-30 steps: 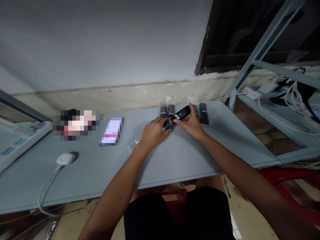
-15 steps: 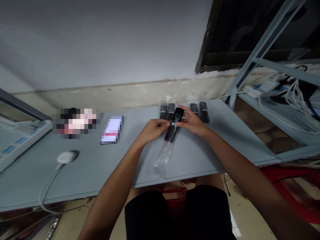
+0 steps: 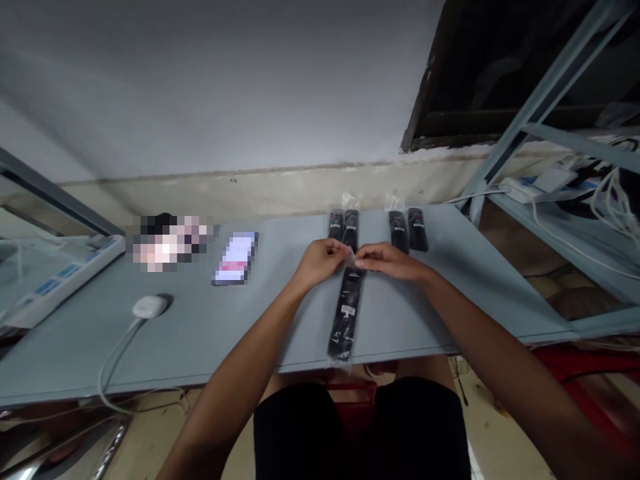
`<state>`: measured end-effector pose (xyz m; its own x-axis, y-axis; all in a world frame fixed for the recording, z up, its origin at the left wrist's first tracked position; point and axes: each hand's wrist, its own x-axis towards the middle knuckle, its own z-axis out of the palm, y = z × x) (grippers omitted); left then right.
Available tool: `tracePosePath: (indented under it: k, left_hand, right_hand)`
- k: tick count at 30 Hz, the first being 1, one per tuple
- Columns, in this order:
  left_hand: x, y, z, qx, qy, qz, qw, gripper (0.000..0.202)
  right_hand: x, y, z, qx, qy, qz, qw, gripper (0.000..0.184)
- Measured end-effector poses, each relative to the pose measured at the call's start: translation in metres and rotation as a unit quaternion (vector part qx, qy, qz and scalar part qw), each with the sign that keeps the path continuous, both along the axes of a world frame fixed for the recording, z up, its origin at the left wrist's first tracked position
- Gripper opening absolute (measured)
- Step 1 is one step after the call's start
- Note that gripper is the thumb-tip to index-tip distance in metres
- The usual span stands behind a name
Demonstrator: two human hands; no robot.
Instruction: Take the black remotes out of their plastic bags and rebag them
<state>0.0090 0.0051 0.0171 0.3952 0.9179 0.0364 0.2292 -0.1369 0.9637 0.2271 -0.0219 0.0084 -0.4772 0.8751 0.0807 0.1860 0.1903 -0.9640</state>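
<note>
Since half a second ago the black remote (image 3: 345, 323) has slid all the way down into the clear bag (image 3: 349, 293), and both hands have shifted from the remote's body up to the bag's mouth. Left hand (image 3: 320, 260) and right hand (image 3: 387, 261) are nearly touching. The fingers of each are clenched in a pinch on the bag's top edge, thumb against forefinger, with nothing else held. The bagged remote runs from the hands toward 6 o'clock, its low end at the near edge of the grey surface (image 3: 200, 333). I can't tell if it's resting there or hanging just above. My guess on handling: the remote is stiff and light, hard plastic, not fragile. The film is thin, floppy and slick, so it could slide around inside. A grip on the film alone feels sketchy, so I'd grab across the remote's middle, through the bag. At 12 o'clock from the hands sits a pair of bagged remotes (image 3: 343, 223) side by side, with a second pair (image 3: 409, 230) at about 1 o'clock, both by the far edge. A phone (image 3: 235, 259) lies flat at 9 o'clock, a white puck (image 3: 149, 307) with a cable at 8 o'clock, and a scale (image 3: 55, 280) further out at 9.
</note>
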Motion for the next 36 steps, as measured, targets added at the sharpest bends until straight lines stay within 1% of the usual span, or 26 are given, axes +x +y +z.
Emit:
tracePosePath:
  k: [3, 6, 8, 11, 14, 18, 21, 24, 26, 28, 31, 33, 36]
  left_hand:
    - [0.005, -0.006, 0.000, 0.040, 0.003, -0.021, 0.999, 0.016]
    - [0.007, -0.010, 0.000, 0.054, -0.001, -0.026, 0.998, 0.019]
    - [0.008, -0.010, 0.001, 0.041, -0.017, -0.020, 0.999, 0.020]
    - [0.007, -0.008, 0.001, 0.006, -0.041, -0.008, 0.999, 0.019]
    - [0.006, -0.004, -0.001, -0.017, -0.055, -0.003, 0.998, 0.015]
    - [0.007, -0.001, -0.005, -0.026, -0.055, 0.009, 0.998, 0.009]
    - [0.007, 0.000, -0.006, -0.030, -0.061, 0.025, 0.997, 0.011]
    - [0.006, 0.000, -0.006, -0.024, -0.068, 0.034, 0.997, 0.014]
    - [0.005, 0.000, -0.005, -0.017, -0.065, 0.039, 0.997, 0.016]
    - [0.005, -0.001, -0.004, -0.008, -0.067, 0.041, 0.997, 0.020]
    - [0.005, -0.002, -0.004, 0.010, -0.078, 0.035, 0.996, 0.027]
    - [0.005, -0.002, -0.004, 0.019, -0.082, 0.030, 0.996, 0.029]
    - [0.005, -0.002, -0.005, 0.021, -0.079, 0.025, 0.996, 0.031]
  right_hand:
    - [-0.001, -0.004, 0.006, 0.032, -0.029, 0.058, 0.997, 0.039]
    - [0.001, -0.005, 0.008, 0.032, -0.036, 0.074, 0.996, 0.042]
    - [0.003, -0.003, 0.007, 0.021, -0.044, 0.049, 0.998, 0.047]
    - [0.006, 0.000, 0.004, 0.012, -0.055, -0.021, 0.998, 0.053]
    - [0.007, 0.003, 0.002, 0.012, -0.049, -0.084, 0.995, 0.051]
    - [0.008, 0.006, 0.003, 0.016, -0.024, -0.162, 0.986, 0.046]
    - [0.008, 0.008, 0.002, -0.003, 0.004, -0.187, 0.982, 0.044]
    - [0.009, 0.012, -0.002, -0.013, 0.058, -0.207, 0.977, 0.044]
    - [0.011, 0.013, -0.006, -0.032, 0.090, -0.219, 0.971, 0.042]
    - [0.012, 0.012, -0.008, -0.073, 0.105, -0.204, 0.971, 0.039]
    - [0.011, 0.009, -0.008, -0.116, 0.099, -0.144, 0.978, 0.042]
    - [0.010, 0.008, -0.007, -0.112, 0.100, -0.128, 0.980, 0.041]
    - [0.010, 0.008, -0.006, -0.090, 0.106, -0.135, 0.981, 0.042]
